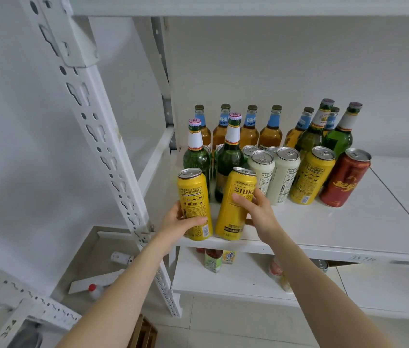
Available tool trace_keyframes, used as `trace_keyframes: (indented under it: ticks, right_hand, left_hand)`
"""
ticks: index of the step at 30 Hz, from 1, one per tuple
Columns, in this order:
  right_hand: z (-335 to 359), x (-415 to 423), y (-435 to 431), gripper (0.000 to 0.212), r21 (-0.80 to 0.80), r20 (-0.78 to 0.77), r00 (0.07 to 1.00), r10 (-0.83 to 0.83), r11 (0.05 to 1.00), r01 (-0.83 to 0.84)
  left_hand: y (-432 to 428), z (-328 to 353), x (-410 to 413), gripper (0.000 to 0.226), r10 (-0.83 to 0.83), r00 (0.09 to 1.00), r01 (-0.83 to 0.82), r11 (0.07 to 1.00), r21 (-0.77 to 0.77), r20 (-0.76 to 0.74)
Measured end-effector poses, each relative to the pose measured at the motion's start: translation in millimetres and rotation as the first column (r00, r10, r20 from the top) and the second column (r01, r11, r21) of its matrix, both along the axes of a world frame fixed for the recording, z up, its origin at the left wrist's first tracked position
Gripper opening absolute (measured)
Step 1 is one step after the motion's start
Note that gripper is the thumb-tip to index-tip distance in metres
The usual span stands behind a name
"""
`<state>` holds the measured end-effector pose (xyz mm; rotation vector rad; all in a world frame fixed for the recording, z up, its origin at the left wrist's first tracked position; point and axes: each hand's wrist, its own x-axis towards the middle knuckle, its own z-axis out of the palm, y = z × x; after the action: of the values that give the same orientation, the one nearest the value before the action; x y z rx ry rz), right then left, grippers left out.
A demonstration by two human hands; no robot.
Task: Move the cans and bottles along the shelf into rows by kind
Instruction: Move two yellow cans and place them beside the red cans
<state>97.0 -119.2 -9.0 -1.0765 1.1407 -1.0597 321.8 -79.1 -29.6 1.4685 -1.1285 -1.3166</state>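
At the shelf's (349, 229) front left corner, my left hand (178, 226) grasps a yellow can (193, 194), fingers curled round it. Just beside it, my right hand (258, 212) grips a second yellow can (228, 222). Behind them stand green bottles (228, 159), then cream cans (283, 177), a third yellow can (309, 179) and a red can (344, 182). Amber bottles (271, 136) line the back edge.
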Motion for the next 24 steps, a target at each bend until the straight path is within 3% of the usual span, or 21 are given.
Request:
trace_keyframes:
  ticks: [6,9,16,24]
  right_hand:
    - [-6,-10,25,0.048,0.139,0.041,0.999,-0.026,0.99,0.02]
    - [-4,-17,40,0.061,0.149,0.039,0.998,-0.042,0.988,0.036]
    - [3,-41,65,0.067,0.137,0.001,0.995,-0.097,0.986,0.096]
    - [22,-90,81,0.045,0.105,0.019,0.985,-0.172,0.98,0.169]
  left_hand:
    - [25,3,1,0.059,-0.05,0.996,0.053,0.997,0.049,-0.073]
    - [37,4,0,0.054,-0.05,0.996,0.054,0.997,0.059,-0.07]
    - [54,15,-16,0.045,-0.124,0.991,0.126,0.991,0.046,-0.049]
    - [62,31,-65,0.063,-0.201,0.98,0.2,0.98,0.007,0.018]
